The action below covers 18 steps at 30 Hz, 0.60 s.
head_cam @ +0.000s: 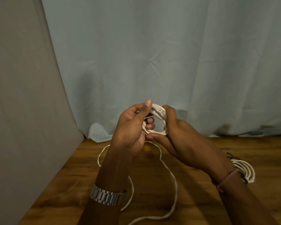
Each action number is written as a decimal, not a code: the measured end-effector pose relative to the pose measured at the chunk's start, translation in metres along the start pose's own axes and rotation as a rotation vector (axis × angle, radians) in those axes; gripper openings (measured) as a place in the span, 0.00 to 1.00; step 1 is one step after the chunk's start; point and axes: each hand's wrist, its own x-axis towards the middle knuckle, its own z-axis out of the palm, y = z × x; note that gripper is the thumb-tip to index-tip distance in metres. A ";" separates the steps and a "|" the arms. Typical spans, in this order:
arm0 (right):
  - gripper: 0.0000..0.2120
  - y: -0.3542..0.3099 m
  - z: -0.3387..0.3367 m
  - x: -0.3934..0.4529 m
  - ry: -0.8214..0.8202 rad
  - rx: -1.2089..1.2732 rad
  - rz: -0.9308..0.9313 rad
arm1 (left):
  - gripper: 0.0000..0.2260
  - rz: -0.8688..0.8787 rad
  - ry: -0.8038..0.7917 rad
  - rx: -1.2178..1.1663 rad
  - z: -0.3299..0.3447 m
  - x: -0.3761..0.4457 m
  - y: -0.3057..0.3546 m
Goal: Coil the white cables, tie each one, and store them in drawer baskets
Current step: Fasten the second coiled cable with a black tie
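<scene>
So we've got both hands up above the table [193,200], working on a small coil of white cable [159,119] held between them. Our left hand [131,127] has its fingers [150,125] curled through the middle of the coil, thumb pointing up along the top edge, so it's gripping the loops from the left side. Our right hand [177,127] wraps around the right side of the coil, with its thumb pressed against the bottom of the loops. Near the top of the coil there's a connector plug [159,113] sitting between the two hands.

The loose tail of the cable [173,189] drops from the coil down onto the wooden table, curves toward us and runs off the bottom edge of the view; another bit loops out to the left behind our left wrist.

Over by the right wrist there's a second coiled white cable [245,171] lying on the table, partly hidden behind the arm, with something dark around it, can't tell what exactly.

Metal watch [105,196] on the left wrist, a reddish thread bracelet [225,179] on the right. Pale blue cloth [152,54] hangs behind the table.
</scene>
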 end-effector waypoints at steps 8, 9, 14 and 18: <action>0.48 0.005 -0.005 0.001 0.017 0.097 -0.001 | 0.12 0.070 -0.043 0.086 -0.007 0.001 0.002; 0.49 0.005 -0.008 -0.001 0.013 0.108 0.004 | 0.11 0.084 -0.041 0.103 -0.008 0.002 0.001; 0.29 0.008 -0.019 -0.004 0.174 0.226 -0.053 | 0.09 0.135 -0.076 0.133 -0.011 0.003 -0.001; 0.16 0.009 -0.024 -0.001 0.303 0.480 0.021 | 0.13 0.135 -0.170 0.078 -0.010 0.000 0.001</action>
